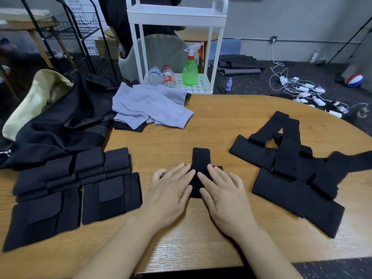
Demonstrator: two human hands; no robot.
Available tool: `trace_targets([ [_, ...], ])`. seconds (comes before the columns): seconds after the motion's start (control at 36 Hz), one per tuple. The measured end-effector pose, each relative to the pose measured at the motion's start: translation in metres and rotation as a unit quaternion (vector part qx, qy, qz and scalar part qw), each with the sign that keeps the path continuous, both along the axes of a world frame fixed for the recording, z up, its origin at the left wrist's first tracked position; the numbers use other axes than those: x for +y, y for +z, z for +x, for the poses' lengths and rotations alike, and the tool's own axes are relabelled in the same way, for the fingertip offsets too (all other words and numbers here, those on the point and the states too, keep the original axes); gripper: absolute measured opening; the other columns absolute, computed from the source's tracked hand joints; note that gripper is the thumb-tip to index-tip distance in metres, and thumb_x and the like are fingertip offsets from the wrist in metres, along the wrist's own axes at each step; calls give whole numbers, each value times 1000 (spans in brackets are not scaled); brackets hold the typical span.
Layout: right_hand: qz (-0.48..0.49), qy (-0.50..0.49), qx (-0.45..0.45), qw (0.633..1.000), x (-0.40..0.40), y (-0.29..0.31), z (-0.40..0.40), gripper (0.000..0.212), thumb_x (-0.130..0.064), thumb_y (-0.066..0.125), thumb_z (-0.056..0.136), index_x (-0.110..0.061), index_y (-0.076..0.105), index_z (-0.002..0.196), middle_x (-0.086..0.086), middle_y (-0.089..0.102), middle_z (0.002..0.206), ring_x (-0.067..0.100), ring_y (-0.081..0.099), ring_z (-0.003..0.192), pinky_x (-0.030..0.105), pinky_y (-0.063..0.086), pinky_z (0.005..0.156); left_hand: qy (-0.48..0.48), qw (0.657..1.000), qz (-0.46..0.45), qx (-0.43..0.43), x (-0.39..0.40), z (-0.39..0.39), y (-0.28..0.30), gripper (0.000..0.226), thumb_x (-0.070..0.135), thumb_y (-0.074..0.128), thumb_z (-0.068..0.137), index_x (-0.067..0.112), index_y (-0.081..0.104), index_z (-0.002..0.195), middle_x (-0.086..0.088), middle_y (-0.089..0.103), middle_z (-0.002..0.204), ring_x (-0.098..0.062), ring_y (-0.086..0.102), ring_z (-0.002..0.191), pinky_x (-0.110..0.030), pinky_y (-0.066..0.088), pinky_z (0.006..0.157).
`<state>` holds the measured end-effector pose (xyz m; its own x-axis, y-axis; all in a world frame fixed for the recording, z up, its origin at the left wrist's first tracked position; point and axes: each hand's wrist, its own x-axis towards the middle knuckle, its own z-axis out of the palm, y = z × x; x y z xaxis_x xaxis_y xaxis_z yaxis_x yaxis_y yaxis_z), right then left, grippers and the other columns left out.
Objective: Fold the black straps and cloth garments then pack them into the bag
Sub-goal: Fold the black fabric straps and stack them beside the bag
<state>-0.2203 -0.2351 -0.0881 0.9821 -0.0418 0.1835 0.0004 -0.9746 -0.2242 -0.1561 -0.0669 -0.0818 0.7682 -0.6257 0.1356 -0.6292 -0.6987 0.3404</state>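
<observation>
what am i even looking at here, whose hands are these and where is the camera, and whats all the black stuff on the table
There is no machine here: these are a person's two bare hands, seen from one wide-angle camera worn on their head, looking forward and down.

The left hand and right hand lie flat, fingers straight, pressing a small black strap onto the wooden table. Nothing is gripped; it looks like a fold being flattened.

To the left lies a group of folded black straps. To the right is a spread of unfolded black straps crossing over each other. Farther back lie a light grey garment and, beside it, a large black bag.

Behind the table stands a white cart holding water bottles and a green spray bottle.
</observation>
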Motion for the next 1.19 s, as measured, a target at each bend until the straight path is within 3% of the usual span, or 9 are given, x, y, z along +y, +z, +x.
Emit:
trace_targets([
  [0.22, 24, 56, 22, 998, -6, -1, -28, 47, -43, 24, 103, -30, 50, 140, -1, 41, 152, 16, 37, 140, 32, 16, 111, -12, 999, 0, -44, 19, -31, -5, 49, 48, 30, 101, 28, 53, 139, 11, 50, 144, -7, 35, 136, -30, 16, 100],
  [0.42, 72, 72, 38, 994, -7, 12, -30, 56, -53, 22, 95, -34, 49, 141, -8, 34, 155, 8, 25, 143, 29, 11, 113, -16, 999, 6, -29, 21, -37, -6, 51, 51, 24, 102, 31, 48, 142, 13, 44, 148, -7, 32, 139, -37, 20, 104],
  [0.56, 103, 17, -11, 994, -9, 38, 5, 45, -49, 45, 93, -31, 56, 133, -12, 57, 132, 9, 40, 126, 26, 17, 97, -20, 999, -8, -32, 22, -38, -4, 53, 49, 17, 104, 29, 43, 146, 12, 36, 153, -7, 25, 142, -36, 18, 105],
  [0.69, 49, -51, 125, 990, -7, 45, 51, 71, -62, 56, 87, -31, 33, 147, 0, 40, 139, 23, 27, 130, 39, 22, 103, -19, 999, -14, -27, 23, -37, -7, 50, 44, 19, 105, 28, 43, 146, 14, 39, 151, -5, 28, 141, -39, 22, 106],
  [0.81, 41, -57, 201, 977, -11, 50, 68, 76, -72, 60, 77, -32, 42, 139, 1, 36, 135, 24, 26, 128, 44, 22, 106, -13, 1000, -9, -24, 22, -36, -7, 51, 45, 19, 104, 28, 46, 144, 15, 42, 148, -4, 29, 140, -41, 25, 106],
  [0.89, 37, -38, 211, 976, -13, 55, 73, 60, -67, 65, 76, -30, 51, 121, 0, 41, 122, 22, 30, 121, 43, 25, 103, -13, 1000, -8, -26, 22, -36, -7, 50, 45, 19, 104, 28, 46, 143, 15, 42, 148, -4, 28, 140, -42, 25, 106],
  [1.06, 167, -23, 153, 974, -9, 56, 67, 36, -43, 77, 76, -29, 49, 93, -3, 57, 96, 18, 38, 101, 35, 27, 83, -14, 999, -14, -28, 21, -37, -6, 50, 44, 20, 103, 28, 47, 142, 15, 43, 147, -4, 30, 139, -41, 25, 106],
  [1.11, 192, -26, 123, 973, -8, 57, 60, 38, -38, 75, 78, -33, 48, 103, -4, 54, 92, 17, 35, 99, 35, 27, 85, -12, 999, -12, -29, 21, -37, -6, 51, 45, 19, 103, 28, 46, 143, 15, 42, 149, -3, 29, 140, -42, 26, 106],
  [1.19, 123, -8, 45, 991, -7, 57, 42, 35, -33, 65, 88, -36, 51, 120, -12, 49, 88, 8, 25, 97, 31, 20, 88, -12, 999, -14, -31, 21, -37, -6, 51, 45, 20, 103, 28, 46, 143, 16, 41, 149, -4, 29, 139, -42, 26, 106],
])
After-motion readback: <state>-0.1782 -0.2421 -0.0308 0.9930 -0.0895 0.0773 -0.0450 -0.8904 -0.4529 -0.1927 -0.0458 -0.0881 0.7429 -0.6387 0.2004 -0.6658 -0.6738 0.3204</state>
